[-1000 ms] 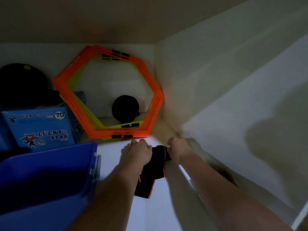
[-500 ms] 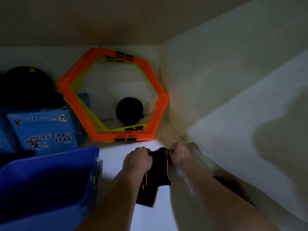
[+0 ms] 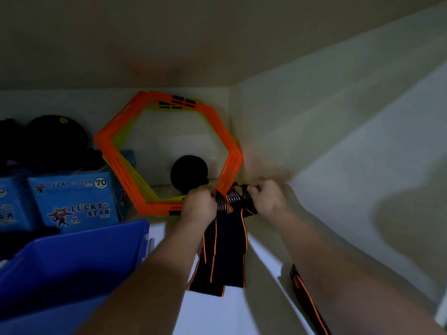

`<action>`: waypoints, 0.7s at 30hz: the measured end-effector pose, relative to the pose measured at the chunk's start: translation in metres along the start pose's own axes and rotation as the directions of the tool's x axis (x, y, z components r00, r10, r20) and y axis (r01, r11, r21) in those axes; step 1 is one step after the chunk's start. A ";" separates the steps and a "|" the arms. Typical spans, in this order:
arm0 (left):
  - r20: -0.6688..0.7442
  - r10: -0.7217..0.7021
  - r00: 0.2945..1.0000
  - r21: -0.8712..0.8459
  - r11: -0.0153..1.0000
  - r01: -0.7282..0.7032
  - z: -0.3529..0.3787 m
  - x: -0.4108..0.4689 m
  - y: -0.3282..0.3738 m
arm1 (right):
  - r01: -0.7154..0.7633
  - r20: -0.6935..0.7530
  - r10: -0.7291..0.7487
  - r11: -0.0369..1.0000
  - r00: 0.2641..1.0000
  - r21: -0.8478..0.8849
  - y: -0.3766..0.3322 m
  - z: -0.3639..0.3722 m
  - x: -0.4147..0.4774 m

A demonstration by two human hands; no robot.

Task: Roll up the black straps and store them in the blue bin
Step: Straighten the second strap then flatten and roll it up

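Both of my hands hold the top end of a black strap with orange edging, lifted above the white shelf. My left hand grips its left side and my right hand grips its right side. The strap hangs down in folded lengths between my forearms. A second black strap with orange edges lies on the shelf under my right forearm, partly hidden. The blue bin stands open at the lower left, beside my left arm.
Orange and yellow hexagon rings lean against the back wall. A rolled black strap stands behind them. Blue "Lucky Star" boxes and dark round objects sit at the left. A wall closes the right side.
Both hands have lifted the strap's top end up and away from me, toward the hexagon rings. More of the strap now hangs down between my arms.
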State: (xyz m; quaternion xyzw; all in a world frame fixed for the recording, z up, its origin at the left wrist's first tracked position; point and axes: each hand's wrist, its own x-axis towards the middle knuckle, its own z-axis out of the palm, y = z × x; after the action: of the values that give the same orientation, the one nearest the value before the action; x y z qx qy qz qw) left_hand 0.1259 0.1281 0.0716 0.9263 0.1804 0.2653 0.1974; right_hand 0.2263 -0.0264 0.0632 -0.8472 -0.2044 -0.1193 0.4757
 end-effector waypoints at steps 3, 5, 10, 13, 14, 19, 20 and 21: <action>-0.059 0.108 0.992 -0.004 0.994 -0.108 -0.025 0.003 0.013 | 0.095 -0.047 -0.094 0.995 0.994 0.008 -0.025 -0.022 -0.001; -0.061 0.168 0.984 0.009 0.986 -0.167 -0.041 0.005 0.020 | 0.130 -0.075 -0.129 0.991 0.989 0.008 -0.041 -0.034 -0.003; -0.064 0.280 0.958 0.054 0.959 -0.277 -0.079 0.003 0.036 | 0.220 -0.127 -0.217 0.975 0.968 0.006 -0.075 -0.062 -0.017; -0.131 0.321 0.938 0.000 0.946 -0.324 -0.100 0.000 0.043 | 0.280 -0.158 -0.275 0.960 0.948 0.005 -0.092 -0.079 -0.032; -0.160 0.333 0.929 -0.022 0.940 -0.341 -0.107 -0.002 0.046 | 0.300 -0.160 -0.296 0.954 0.942 0.003 -0.098 -0.085 -0.037; -0.265 0.262 0.928 -0.201 0.926 -0.319 -0.136 -0.015 0.064 | 0.365 -0.177 -0.366 0.930 0.914 -0.037 -0.128 -0.108 -0.058; -0.278 0.246 0.929 -0.234 0.920 -0.314 -0.142 -0.018 0.068 | 0.374 -0.176 -0.379 0.925 0.909 -0.058 -0.134 -0.111 -0.064; -0.293 0.238 0.926 -0.255 0.914 -0.316 -0.146 -0.019 0.071 | 0.386 -0.176 -0.395 0.919 0.902 -0.081 -0.140 -0.114 -0.069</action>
State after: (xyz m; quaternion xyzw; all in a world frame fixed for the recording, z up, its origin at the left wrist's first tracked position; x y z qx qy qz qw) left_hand 0.0449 0.0979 0.2106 0.8600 0.0282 0.4322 0.2699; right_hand 0.1001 -0.0750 0.2013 -0.7842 -0.3214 -0.2963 0.4405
